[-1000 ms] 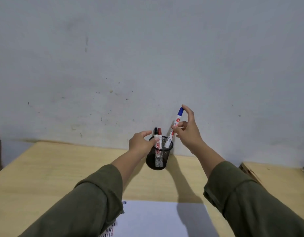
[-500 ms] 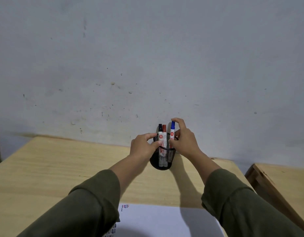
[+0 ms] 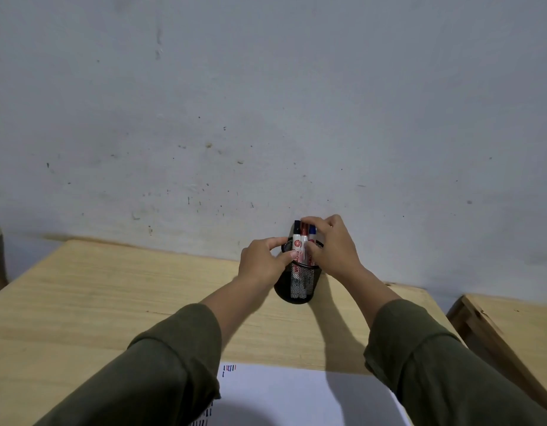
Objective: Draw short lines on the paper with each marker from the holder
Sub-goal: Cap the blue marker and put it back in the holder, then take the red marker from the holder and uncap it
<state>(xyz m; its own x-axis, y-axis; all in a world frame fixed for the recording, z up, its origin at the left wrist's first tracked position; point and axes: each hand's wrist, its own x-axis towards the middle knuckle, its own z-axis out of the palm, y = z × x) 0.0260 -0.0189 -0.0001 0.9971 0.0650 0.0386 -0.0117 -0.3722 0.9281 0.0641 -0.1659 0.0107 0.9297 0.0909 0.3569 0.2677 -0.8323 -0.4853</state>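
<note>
1. One black mesh holder [image 3: 299,284] stood on the wooden counter [image 3: 112,290], at its far edge close to the wall [image 3: 266,103].
2. Three markers stood upright in the holder, side by side: one black-capped marker [image 3: 296,238] on the left, one red-capped marker [image 3: 303,241] in the middle, one blue-capped marker [image 3: 312,231] on the right. All three carried caps.
3. Left hand [image 3: 261,264] was curled against the left side of the holder, thumb and forefinger at the rim; grasping the holder.
4. Right hand [image 3: 335,249] was over the top right of the holder, fingers bent across the marker caps. The forefinger reached over the red cap and the thumb lay low against the marker barrels. Which marker it pinched, or whether it gripped one at all, could not be told.
5. One sheet of white paper [image 3: 296,398] lay on the counter at the near edge, between the two green sleeves, well apart from the holder.
6. Short lines [image 3: 229,368] were visible at the paper's top left corner, in dark, red and blue; more marks showed lower, beside the left sleeve [image 3: 149,373]. Exact count unreadable.
7. A second wooden surface [image 3: 512,327] stood to the right, apart from the counter.
</note>
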